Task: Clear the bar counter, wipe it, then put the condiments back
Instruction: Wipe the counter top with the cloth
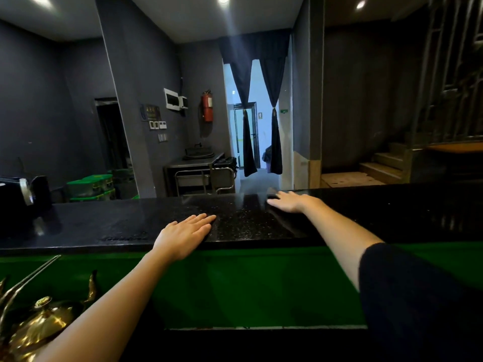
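Nearest the viewer, at lower left, a shiny brass ornament (39, 325) with curved prongs sits below the left forearm. Just beyond it, a green front panel (235, 283) runs under the edge of a long black speckled bench (104, 223), which spans the whole view and looks glossy.

The left hand (185, 236) lies palm down on the near edge of the bench, fingers straight and together, gripping nothing. The right hand (290, 201) lies flat further back, near the far edge, fingers extended. A dark shape (272, 196) sits under its fingertips; what it is cannot be made out. A dark sleeve (407, 296) covers the right upper arm.

At the far left end of the bench stand black containers (23, 194), their contents unclear.

Behind the bench are green crates (91, 185), a steel trolley (201, 173), a red fire extinguisher (207, 105) on a grey wall, a doorway with tied dark curtains (247, 105), and wooden steps (384, 165) at right.
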